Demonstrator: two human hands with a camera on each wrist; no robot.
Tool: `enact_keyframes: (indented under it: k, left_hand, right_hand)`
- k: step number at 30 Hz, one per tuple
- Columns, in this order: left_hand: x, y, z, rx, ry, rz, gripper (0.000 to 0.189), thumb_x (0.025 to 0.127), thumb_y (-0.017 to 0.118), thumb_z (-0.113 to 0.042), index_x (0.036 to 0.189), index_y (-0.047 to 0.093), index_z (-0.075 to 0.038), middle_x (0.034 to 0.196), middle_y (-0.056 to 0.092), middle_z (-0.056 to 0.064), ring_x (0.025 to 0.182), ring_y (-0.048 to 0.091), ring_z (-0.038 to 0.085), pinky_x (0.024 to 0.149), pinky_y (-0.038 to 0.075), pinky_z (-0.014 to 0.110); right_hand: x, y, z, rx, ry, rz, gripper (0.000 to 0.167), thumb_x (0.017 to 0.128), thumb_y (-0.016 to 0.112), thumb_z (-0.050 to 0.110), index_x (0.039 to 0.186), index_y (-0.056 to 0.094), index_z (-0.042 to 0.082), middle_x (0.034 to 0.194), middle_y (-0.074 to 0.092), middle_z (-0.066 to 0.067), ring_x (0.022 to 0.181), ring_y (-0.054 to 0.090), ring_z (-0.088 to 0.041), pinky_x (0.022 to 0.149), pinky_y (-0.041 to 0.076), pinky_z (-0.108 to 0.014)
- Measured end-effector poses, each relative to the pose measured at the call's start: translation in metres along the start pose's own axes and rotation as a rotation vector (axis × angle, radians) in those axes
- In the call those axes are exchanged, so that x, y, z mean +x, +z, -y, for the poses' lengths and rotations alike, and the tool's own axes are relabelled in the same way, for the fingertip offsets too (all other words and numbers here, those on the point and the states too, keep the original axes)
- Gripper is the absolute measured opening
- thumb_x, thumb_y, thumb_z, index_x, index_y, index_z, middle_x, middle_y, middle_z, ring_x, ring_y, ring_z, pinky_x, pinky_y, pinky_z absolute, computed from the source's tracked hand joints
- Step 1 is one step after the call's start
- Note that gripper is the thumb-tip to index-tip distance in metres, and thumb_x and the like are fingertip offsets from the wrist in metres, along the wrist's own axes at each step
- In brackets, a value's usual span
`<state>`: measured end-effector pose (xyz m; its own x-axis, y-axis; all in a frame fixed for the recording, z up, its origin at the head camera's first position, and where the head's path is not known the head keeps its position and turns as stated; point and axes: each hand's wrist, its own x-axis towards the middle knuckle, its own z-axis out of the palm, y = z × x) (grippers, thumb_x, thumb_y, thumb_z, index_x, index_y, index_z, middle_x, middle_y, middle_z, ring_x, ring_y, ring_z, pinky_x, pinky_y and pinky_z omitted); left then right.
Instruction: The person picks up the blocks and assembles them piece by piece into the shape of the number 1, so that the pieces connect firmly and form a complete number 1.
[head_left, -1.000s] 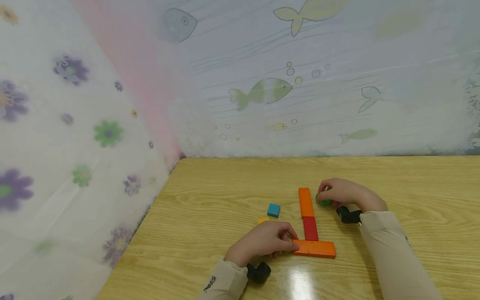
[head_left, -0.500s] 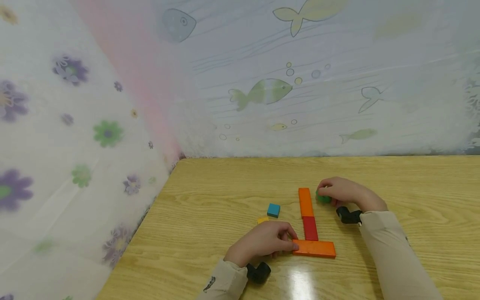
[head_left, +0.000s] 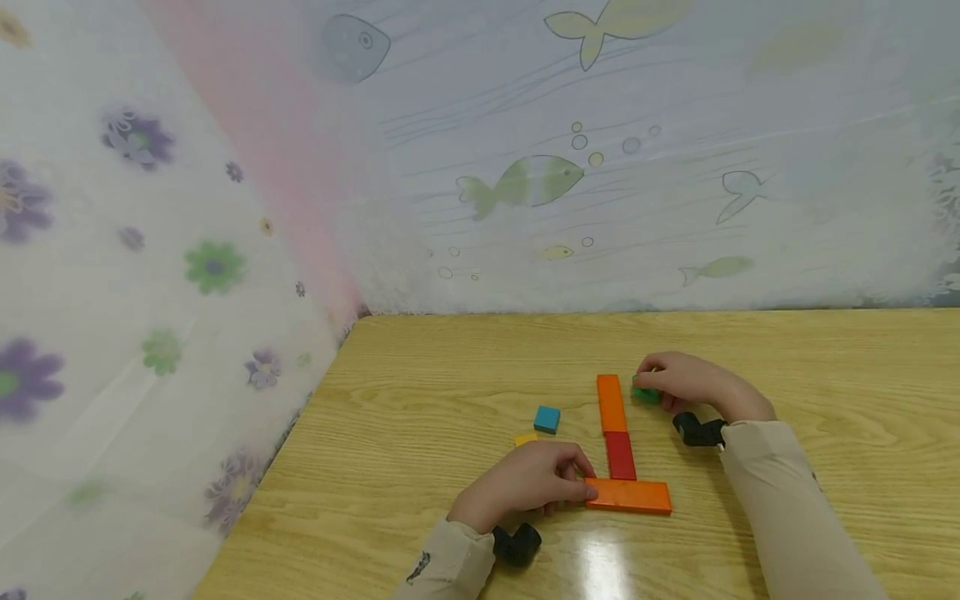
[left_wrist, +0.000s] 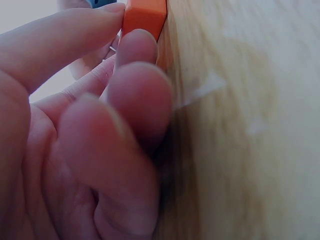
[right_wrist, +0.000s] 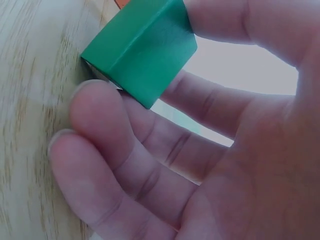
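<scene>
My left hand (head_left: pixel 528 482) pinches the left end of a flat orange block (head_left: pixel 630 497), which lies crosswise on the table. In the left wrist view, thumb and finger meet at the end of that orange block (left_wrist: pixel 145 15). My right hand (head_left: pixel 693 385) grips a green block (head_left: pixel 645 392) between thumb and fingers, just right of the far orange strip. Up close in the right wrist view, the green block (right_wrist: pixel 145 50) sits tilted, close over the wood. A red block (head_left: pixel 620 456) and a second orange block (head_left: pixel 611 404) run end to end away from the crosswise one.
A small blue block (head_left: pixel 547 420) lies left of the line. Partly hidden behind my left hand is a yellow block (head_left: pixel 526 440). The wooden table (head_left: pixel 450 358) ends at a fish-patterned sheet (head_left: pixel 645 217) at the back and a flowered sheet (head_left: pixel 150 250) on the left.
My right hand has shifted slightly away from me, turning the green block a little. The left hand and the blocks on the table stay as they were.
</scene>
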<state>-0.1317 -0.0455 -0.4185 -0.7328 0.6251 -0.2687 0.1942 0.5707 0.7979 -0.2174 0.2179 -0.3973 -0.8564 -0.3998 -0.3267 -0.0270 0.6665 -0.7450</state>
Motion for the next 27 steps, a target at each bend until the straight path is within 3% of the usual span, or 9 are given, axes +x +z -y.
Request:
enact_keyframes:
  k: [27]
  left_hand:
    - [0.001, -0.0002, -0.0012, -0.005, -0.008, -0.001, 0.013, 0.081, 0.065, -0.036, 0.089, 0.06, -0.027, 0.063, 0.057, -0.005, 0.043, 0.05, 0.016, 0.043, 0.044, 0.03]
  right_hand:
    - [-0.0011, -0.0039, -0.0032, 0.061, -0.041, -0.001, 0.041, 0.09, 0.052, 0.034, 0.112, 0.049, -0.001, 0.078, 0.052, -0.011, 0.059, 0.047, -0.019, 0.053, 0.043, -0.032]
